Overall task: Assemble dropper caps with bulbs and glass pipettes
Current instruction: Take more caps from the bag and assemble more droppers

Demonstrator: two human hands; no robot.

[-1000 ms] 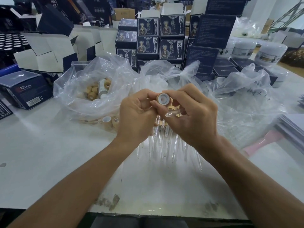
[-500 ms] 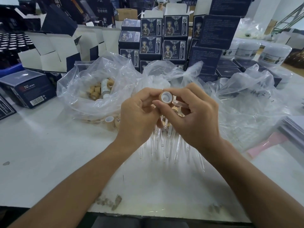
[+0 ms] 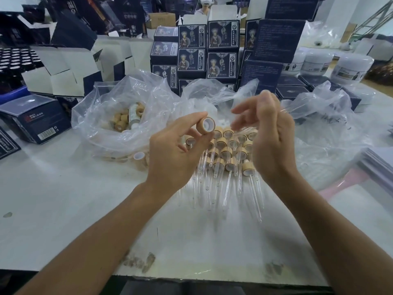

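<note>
My left hand (image 3: 172,150) pinches a tan dropper cap (image 3: 205,127) between thumb and fingers, its white inside facing me. My right hand (image 3: 270,137) is raised just to the right of it, apart from the cap and blurred by motion. A thin glass pipette (image 3: 247,130) shows faintly in its fingers. Below both hands lies a pile of assembled droppers (image 3: 228,153) on the white table (image 3: 63,199), their glass tubes pointing toward me.
A clear bag of loose tan caps (image 3: 125,122) sits at the left, and another crumpled clear bag (image 3: 331,133) at the right. Dark blue cartons (image 3: 221,50) are stacked behind. A blue box (image 3: 34,122) lies far left; white jars (image 3: 353,69) stand back right.
My hands were joined at the cap with the pipette near its opening. They have now pulled apart, the right hand lifting up and to the right.
</note>
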